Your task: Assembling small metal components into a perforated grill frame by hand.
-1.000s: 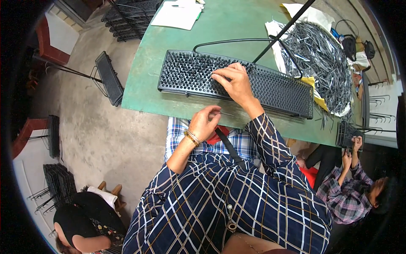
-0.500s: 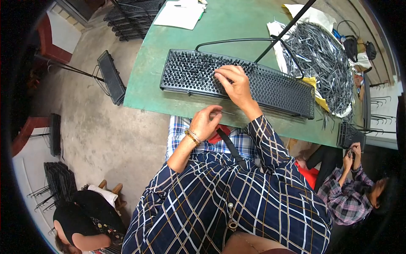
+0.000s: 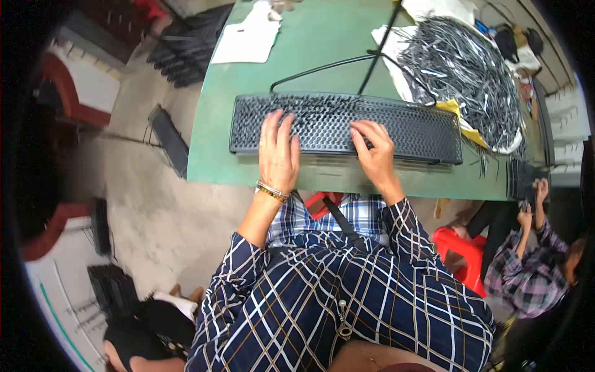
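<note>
A long black grid panel (image 3: 328, 127) with rows of small holes lies across the near part of the green table. Its left part looks fuller, with dark pieces in the holes, while the right part shows bare holes. My left hand (image 3: 278, 155) rests over the left part, fingers stretched out and slightly apart. Right of the panel's middle, my right hand (image 3: 375, 158) has its thumb and fingertips drawn together at the surface. Whatever they pinch, if anything, is too small to see. A bent black wire frame (image 3: 322, 71) with a rod rises behind the panel.
A big heap of thin dark strips (image 3: 462, 62) lies on white and yellow sacking at the table's (image 3: 304, 34) right. White papers (image 3: 248, 40) lie at the far left. Beside a red stool (image 3: 465, 248), another person (image 3: 527, 266) works at the right; someone sits lower left.
My left hand has moved up from the table's near edge onto the panel, its fingers stretching out. My right hand has shifted right and nearer along the panel.
</note>
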The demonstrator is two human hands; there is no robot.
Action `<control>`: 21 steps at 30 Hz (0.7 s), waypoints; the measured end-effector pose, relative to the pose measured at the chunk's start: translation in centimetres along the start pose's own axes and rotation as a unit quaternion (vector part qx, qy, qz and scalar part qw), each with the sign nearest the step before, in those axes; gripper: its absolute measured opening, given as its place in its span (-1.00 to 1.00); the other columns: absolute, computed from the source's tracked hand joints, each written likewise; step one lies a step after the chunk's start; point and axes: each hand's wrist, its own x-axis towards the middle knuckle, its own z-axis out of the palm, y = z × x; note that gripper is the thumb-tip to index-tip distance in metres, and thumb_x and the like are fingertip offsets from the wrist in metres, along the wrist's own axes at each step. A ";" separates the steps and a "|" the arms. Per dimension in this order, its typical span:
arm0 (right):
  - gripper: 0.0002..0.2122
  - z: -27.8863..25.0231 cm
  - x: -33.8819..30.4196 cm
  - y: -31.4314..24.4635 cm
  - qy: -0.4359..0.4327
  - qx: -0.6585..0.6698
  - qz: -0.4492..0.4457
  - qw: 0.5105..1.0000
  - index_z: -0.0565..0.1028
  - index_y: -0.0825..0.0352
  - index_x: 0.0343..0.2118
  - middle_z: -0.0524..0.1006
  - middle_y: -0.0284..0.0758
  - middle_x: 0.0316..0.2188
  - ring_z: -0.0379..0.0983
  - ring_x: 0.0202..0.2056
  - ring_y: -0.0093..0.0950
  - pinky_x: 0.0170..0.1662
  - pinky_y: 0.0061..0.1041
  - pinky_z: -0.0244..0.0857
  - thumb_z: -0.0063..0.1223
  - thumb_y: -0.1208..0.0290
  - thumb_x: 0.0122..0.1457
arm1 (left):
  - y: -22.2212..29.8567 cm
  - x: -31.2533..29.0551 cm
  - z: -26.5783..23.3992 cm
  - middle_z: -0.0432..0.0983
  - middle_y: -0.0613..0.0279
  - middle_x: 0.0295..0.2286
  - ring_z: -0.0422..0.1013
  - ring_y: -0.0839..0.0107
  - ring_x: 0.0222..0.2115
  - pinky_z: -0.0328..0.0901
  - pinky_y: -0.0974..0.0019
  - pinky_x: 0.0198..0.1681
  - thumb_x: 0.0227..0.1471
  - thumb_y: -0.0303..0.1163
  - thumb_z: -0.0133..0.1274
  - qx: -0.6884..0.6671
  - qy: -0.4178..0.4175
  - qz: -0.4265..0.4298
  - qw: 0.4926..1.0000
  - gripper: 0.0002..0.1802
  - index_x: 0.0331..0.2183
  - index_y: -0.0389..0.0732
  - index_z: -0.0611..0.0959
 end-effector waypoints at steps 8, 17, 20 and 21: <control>-0.90 -10.6 -4.1 4.7 0.172 -0.053 0.109 0.978 0.54 0.42 -0.35 0.54 -0.26 -0.35 0.45 -0.29 -0.45 -0.21 -0.52 0.31 0.07 0.60 0.04 | -1.7 1.0 2.5 0.06 -0.16 0.10 0.02 -0.10 0.11 -0.08 -0.01 0.16 0.03 -0.29 -0.02 0.127 -0.107 0.027 0.986 -0.40 0.08 -0.29 0.24; -0.85 -19.5 -9.7 18.4 0.379 -0.089 0.269 0.881 0.51 0.44 -0.30 0.49 -0.35 -0.42 0.32 -0.45 -0.63 -0.38 -0.66 0.21 0.00 0.47 0.15 | 12.5 10.1 1.7 0.32 -0.07 -0.09 0.25 -0.03 -0.03 0.18 0.10 0.02 -0.11 -0.54 0.04 -0.080 -0.153 0.123 0.977 -0.61 -0.14 -0.29 0.45; -0.84 -20.6 -9.9 19.8 0.377 -0.099 0.289 0.875 0.51 0.44 -0.29 0.45 -0.39 -0.47 0.26 -0.51 -0.66 -0.43 -0.67 0.17 0.00 0.46 0.15 | 17.3 15.1 7.3 0.36 -0.05 -0.16 0.31 0.00 -0.12 0.23 0.16 -0.06 -0.11 -0.51 0.04 -0.151 -0.211 0.194 0.946 -0.63 -0.16 -0.30 0.45; -0.84 -20.5 -9.3 19.5 0.364 -0.102 0.296 0.877 0.51 0.44 -0.29 0.43 -0.40 -0.49 0.24 -0.53 -0.67 -0.45 -0.68 0.16 0.00 0.46 0.15 | 18.4 16.7 9.2 0.38 -0.04 -0.19 0.32 0.01 -0.15 0.24 0.18 -0.09 -0.11 -0.48 0.04 -0.163 -0.221 0.211 0.938 -0.63 -0.17 -0.30 0.45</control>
